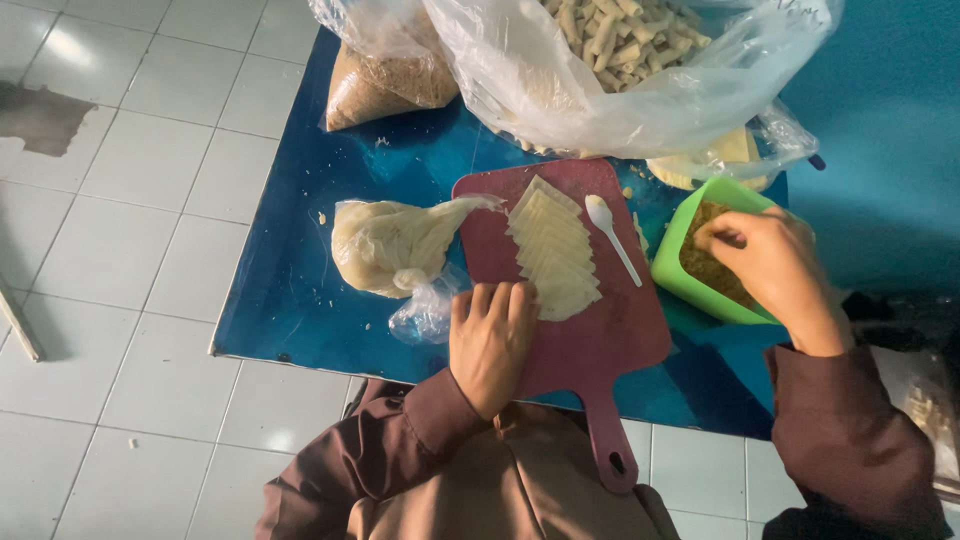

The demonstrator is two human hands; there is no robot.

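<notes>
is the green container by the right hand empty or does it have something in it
Not empty. The green container holds brown crumbly filling, and the right hand reaches into it.

- Cutting board (590, 340): maroon plastic, matt, smooth; left hand (490, 340) flat on it.
- Wrapper sheets (552, 250): pale, thin dough-like, dull finish.
- Spoon (610, 235): white plastic, slight sheen.
- Tub (672, 255): green plastic, smooth, semi-gloss; right hand (770, 265) in its crumbly brown filling (705, 265), rough-looking.
- Bags (640, 100): clear thin plastic film, crinkled, shiny.
- Table top (300, 270): blue, glossy, w/ reflections.
- Floor tiles (130, 200): white, glazed.
- Sleeves (400, 440): brown cloth, matt.
</notes>
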